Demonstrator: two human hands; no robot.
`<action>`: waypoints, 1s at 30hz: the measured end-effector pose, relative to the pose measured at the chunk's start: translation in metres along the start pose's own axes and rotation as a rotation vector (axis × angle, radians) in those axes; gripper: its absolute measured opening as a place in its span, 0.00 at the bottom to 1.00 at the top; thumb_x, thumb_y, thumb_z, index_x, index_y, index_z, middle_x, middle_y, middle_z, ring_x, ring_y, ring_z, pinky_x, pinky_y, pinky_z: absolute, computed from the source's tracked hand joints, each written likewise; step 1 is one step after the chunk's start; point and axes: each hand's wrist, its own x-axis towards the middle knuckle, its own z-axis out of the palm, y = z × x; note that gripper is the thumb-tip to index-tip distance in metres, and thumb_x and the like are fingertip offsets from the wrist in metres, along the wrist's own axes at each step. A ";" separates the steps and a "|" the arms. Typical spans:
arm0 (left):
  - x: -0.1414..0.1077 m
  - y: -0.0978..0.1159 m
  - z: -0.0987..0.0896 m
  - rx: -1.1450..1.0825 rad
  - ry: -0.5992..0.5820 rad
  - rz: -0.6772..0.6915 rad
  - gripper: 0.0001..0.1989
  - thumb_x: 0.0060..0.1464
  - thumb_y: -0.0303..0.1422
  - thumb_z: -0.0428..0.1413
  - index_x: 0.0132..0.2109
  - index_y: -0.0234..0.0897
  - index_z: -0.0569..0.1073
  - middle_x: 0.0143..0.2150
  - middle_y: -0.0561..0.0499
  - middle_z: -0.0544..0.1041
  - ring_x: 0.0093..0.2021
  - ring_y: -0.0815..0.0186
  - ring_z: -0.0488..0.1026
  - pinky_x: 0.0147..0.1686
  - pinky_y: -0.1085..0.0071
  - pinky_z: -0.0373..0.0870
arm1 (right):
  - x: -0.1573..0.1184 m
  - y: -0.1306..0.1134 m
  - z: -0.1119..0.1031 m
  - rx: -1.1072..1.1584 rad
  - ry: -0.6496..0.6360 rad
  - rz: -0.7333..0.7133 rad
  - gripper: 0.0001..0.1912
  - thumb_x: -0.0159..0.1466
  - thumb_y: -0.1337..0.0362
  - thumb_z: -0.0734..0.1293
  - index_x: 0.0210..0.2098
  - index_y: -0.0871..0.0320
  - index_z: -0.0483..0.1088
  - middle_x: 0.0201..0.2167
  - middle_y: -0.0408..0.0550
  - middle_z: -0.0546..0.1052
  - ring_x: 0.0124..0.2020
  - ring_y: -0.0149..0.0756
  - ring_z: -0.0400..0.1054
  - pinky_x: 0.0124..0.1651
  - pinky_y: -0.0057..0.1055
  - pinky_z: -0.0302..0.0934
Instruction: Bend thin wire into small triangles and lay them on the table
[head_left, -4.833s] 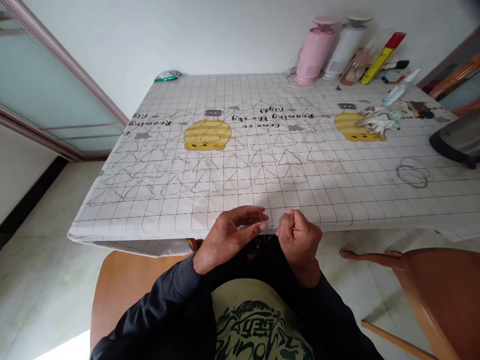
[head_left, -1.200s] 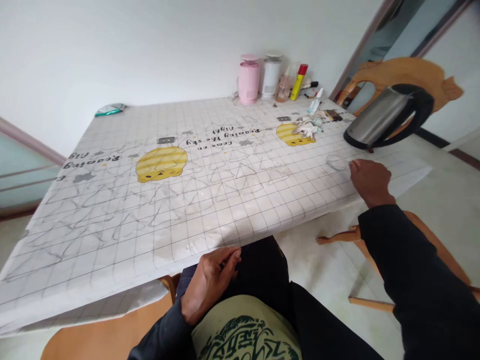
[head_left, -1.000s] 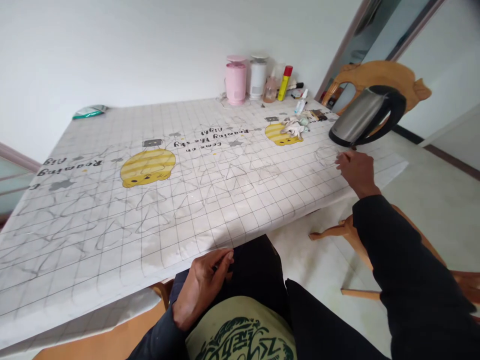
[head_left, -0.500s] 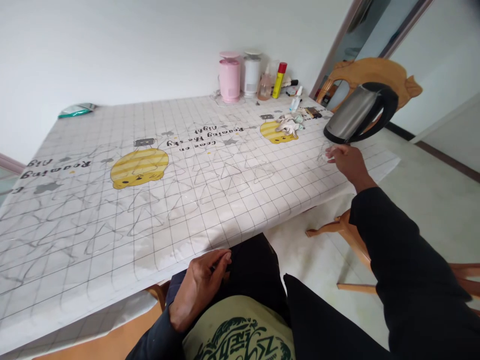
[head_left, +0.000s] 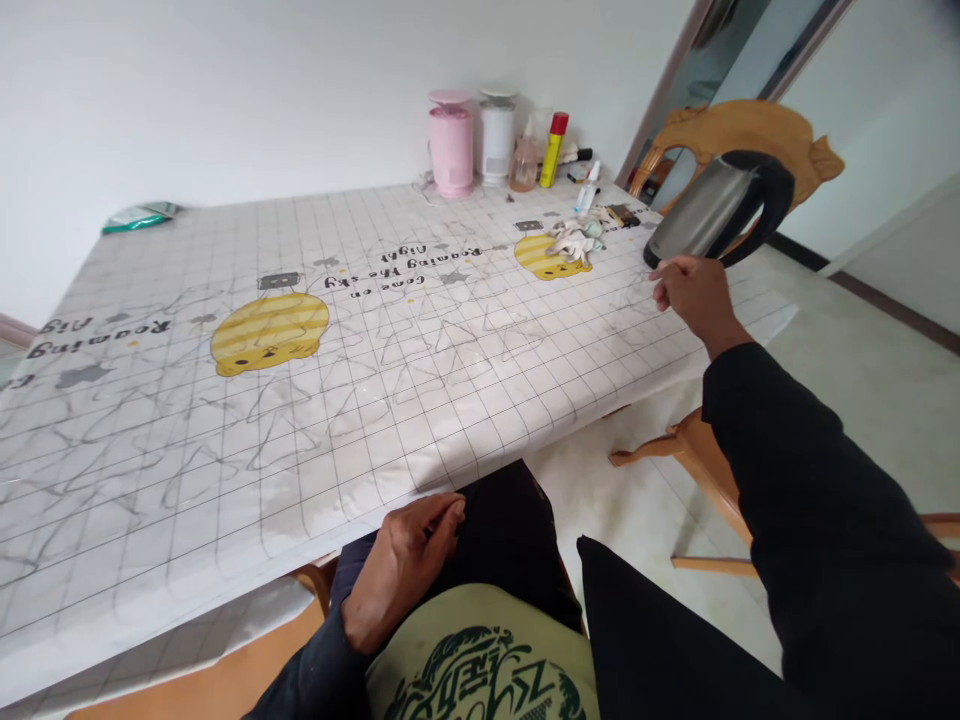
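Observation:
My right hand [head_left: 694,298] is over the right end of the table, its fingers curled together just in front of a steel kettle [head_left: 699,215] with a black handle. Whatever those fingers hold, if anything, is too small to make out. Low in front of my body, at the table's near edge, my left hand [head_left: 405,560] is closed with the thumb against the forefinger; its inside is hidden. Thin grey angular outlines [head_left: 360,405] run in rows across the checked tablecloth [head_left: 450,445]; whether they are loose or printed I cannot tell.
Along the wall stand a pink canister [head_left: 451,150], a white canister [head_left: 496,140], a pump bottle [head_left: 523,165] and a red-capped yellow can [head_left: 554,150]. Crumpled gloves [head_left: 576,243] lie nearer. A green packet [head_left: 141,217] is far left. A wooden chair [head_left: 750,130] stands behind the kettle.
My right hand has curled its fingers in further and turned slightly, staying near the kettle. My left hand has hardly moved. The view has shifted a little.

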 end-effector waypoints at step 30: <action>0.038 0.042 0.020 -0.008 -0.056 0.217 0.14 0.77 0.38 0.53 0.53 0.40 0.83 0.44 0.47 0.86 0.40 0.62 0.83 0.42 0.68 0.78 | -0.037 -0.017 -0.002 0.564 -0.050 0.157 0.13 0.76 0.69 0.64 0.37 0.59 0.78 0.25 0.46 0.81 0.26 0.35 0.75 0.37 0.33 0.73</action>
